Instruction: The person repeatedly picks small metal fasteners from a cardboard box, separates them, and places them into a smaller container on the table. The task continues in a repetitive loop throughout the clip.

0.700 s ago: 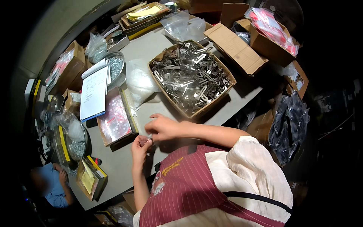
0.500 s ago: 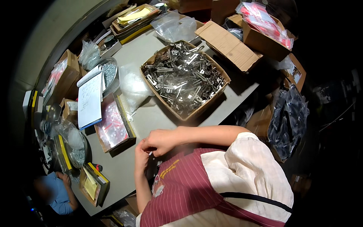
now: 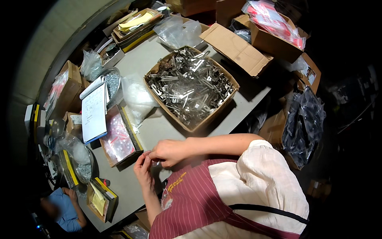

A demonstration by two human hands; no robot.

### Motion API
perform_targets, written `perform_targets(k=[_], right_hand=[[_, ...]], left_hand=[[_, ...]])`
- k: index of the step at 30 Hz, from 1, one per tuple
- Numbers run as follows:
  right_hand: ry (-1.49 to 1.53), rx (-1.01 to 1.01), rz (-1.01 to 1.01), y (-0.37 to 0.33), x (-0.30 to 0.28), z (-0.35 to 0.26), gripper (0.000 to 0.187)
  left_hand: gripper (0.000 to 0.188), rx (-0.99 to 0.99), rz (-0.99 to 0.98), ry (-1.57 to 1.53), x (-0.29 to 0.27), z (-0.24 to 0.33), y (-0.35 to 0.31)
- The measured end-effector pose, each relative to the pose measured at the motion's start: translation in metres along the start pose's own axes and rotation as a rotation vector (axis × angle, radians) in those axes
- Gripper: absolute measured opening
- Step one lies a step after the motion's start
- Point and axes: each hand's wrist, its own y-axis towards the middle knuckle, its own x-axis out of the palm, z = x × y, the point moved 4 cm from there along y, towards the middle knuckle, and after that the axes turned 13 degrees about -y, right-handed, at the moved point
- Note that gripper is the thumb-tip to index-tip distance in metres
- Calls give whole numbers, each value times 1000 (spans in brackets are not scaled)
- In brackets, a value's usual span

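Note:
My left hand (image 3: pixel 145 170) and my right hand (image 3: pixel 168 153) meet close to my body, at the near edge of the table. The fingertips of both are pinched together and touch each other. A small whitish piece (image 3: pixel 158 163) shows under my right hand, too little of it to name. Just beyond my hands stands an open box of small clear bags with red stripes (image 3: pixel 119 137). Farther off sits a cardboard box (image 3: pixel 192 128) heaped with flat metal clips (image 3: pixel 187 87).
A notepad (image 3: pixel 94 113) lies over the striped bags' box, beside a clear plastic bag (image 3: pixel 137 97) and a bowl of small metal parts (image 3: pixel 112 81). A closed carton (image 3: pixel 236 49) stands at the far right. Another person (image 3: pixel 65 209) sits at the lower left.
My left hand has turned and shifted slightly left, its fingers now more stretched toward my right fingertips. My right hand stays nearly in place. The whole view has shifted a little.

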Motion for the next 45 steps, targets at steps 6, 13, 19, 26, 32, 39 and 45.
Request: perform_targets(k=[6,13,19,26,32,39,45], right_hand=[[-5,36,62,-5,-7,1,16],[-79,163,239,-23,-38,8,14],[-210,56,535,-36,-85,-8,17],[-327,-4,519,-49,-111,-34,19],[-425,22,446,-55,-104,-34,30],[-420,111,223,-66,-98,-28,42],[-405,244,-25,-79,-82,-24,54]], left_hand=[[15,228,67,48,1,16,5],[11,224,18,279,26,24,7],[16,408,-151,798,74,27,-4],[24,822,-323,935,131,42,-3],[27,822,-389,956,139,34,-5],[26,818,-369,999,140,22,0],[45,793,-284,1166,145,20,-4]])
